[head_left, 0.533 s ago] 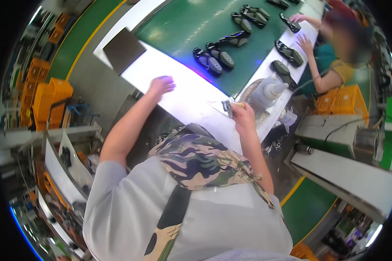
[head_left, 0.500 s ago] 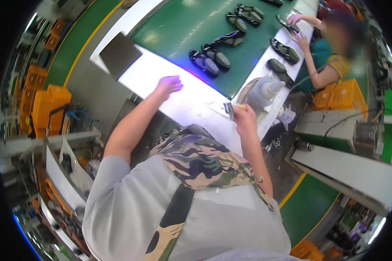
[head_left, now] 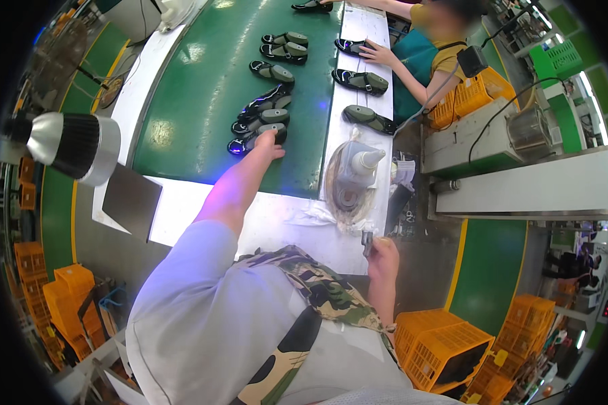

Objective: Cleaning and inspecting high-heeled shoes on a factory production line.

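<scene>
My left hand (head_left: 269,143) reaches over the green belt, its fingers closed round the heel end of the nearest black strappy shoe (head_left: 242,144). That shoe has a grey-green form inside and lies on the belt beside another such shoe (head_left: 271,117). Nearer my body, at the front edge of the white table, my right hand (head_left: 384,256) is closed on a small grey metal piece (head_left: 367,242); its exact kind does not show. A whitish squeeze bottle (head_left: 362,167) stands in a plastic-lined container (head_left: 334,183) beyond the right hand.
More shoes (head_left: 284,51) lie farther along the green belt (head_left: 189,108). Across the right side a co-worker's hand (head_left: 380,54) rests on a shoe on the white ledge. A lamp (head_left: 81,145) and a dark board (head_left: 132,202) are at left. Orange crates (head_left: 439,344) stand at lower right.
My left hand has moved from over the white table out to the nearest shoe on the belt. My right hand still holds the metal piece, now closer to my body. The view has turned.
</scene>
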A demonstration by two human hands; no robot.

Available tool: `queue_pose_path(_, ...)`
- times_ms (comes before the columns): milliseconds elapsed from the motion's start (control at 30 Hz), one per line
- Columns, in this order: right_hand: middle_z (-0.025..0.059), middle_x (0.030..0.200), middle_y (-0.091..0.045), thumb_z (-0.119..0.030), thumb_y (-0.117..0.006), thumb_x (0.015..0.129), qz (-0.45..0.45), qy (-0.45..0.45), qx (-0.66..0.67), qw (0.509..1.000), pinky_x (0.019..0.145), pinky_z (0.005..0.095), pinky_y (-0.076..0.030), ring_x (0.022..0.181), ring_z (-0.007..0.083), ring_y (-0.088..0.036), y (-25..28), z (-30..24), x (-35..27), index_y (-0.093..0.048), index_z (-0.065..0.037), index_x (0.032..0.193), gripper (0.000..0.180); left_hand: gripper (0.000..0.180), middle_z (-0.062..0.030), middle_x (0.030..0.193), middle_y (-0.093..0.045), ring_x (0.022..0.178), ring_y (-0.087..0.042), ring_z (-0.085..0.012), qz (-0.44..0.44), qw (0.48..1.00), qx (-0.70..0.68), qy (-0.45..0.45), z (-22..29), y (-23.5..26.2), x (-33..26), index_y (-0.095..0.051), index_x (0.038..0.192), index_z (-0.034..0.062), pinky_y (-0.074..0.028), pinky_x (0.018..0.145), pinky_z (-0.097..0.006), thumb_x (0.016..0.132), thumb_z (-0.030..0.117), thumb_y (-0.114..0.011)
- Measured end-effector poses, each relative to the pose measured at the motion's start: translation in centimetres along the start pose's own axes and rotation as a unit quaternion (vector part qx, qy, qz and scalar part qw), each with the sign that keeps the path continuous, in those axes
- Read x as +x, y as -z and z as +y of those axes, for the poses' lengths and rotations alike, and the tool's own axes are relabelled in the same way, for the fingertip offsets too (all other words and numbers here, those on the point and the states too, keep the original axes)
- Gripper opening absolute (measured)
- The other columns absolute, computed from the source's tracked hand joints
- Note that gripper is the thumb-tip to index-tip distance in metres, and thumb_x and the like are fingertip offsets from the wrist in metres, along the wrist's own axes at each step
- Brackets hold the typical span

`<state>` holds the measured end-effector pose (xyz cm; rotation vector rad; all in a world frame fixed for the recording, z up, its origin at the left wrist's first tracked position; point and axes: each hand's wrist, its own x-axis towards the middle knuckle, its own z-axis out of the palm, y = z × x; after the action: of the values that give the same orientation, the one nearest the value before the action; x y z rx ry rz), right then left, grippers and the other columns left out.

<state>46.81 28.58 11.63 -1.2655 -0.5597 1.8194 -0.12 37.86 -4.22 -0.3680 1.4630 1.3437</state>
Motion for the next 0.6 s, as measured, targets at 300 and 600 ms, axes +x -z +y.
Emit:
queue_pose_path(300, 0.0012, 0.079, -0.061, 0.000, -0.071, 0.080, -0.019, -0.006, -0.070, 0.997, 0.057, 0.0229, -0.043, 0.062, 0.0103, -0.055, -6.6, 0.7, -2.2, -0.056, -0.007, 0.091, 0.020, 0.104, -0.0263, 0.152, -0.030, 0.124, -0.042, -0.0599, -0.012, 0.989, -0.118, 0.093, 0.8, 2.5, 0.4, -0.023, 0.151, 0.0088, -0.035, 0.105, -0.062, 0.075, 0.059, -0.071)
queue_pose_path(600, 0.0001, 0.078, -0.059, 0.000, -0.072, 0.079, -0.015, 0.021, -0.105, 0.994, 0.057, 0.0245, -0.044, 0.062, 0.0098, -0.054, -6.2, 0.6, -3.7, -0.056, -0.007, 0.090, 0.021, 0.083, -0.0227, 0.141, -0.046, 0.127, -0.044, -0.0531, -0.034, 0.969, -0.206, 0.128, 1.8, 2.9, -1.5, -0.039, 0.144, 0.0137, -0.036, 0.106, -0.060, 0.081, 0.063, -0.062)
